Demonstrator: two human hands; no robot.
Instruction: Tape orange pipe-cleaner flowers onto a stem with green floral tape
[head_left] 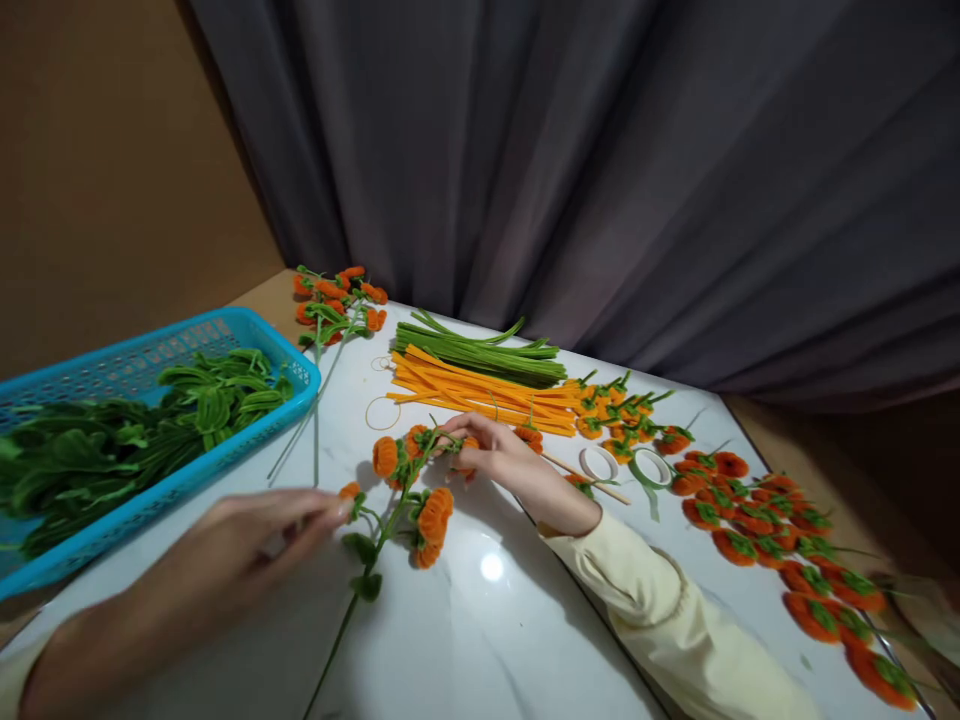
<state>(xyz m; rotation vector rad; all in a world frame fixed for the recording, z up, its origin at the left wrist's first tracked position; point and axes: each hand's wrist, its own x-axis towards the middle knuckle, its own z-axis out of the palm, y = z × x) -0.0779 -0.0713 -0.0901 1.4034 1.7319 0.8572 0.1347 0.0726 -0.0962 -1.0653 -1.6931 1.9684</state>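
A spray of orange pipe-cleaner flowers (435,515) on a long green stem leans across the table in front of me. Small green leaves (365,585) branch off lower on the stem. My left hand (300,525) pinches a small orange flower (349,490) on a side branch. Near the top of the spray, my right hand (487,455) has its fingers closed round an upper flower (466,455) and its green stalk; the fingertips are partly hidden.
A blue basket (300,375) of green leaves stands at left. Finished sprays (337,300), green pipe cleaners (480,352) and orange pipe cleaners (487,393) lie at the back. Tape rolls (651,467), a thin stick (611,492) and many orange flower heads (765,520) lie right.
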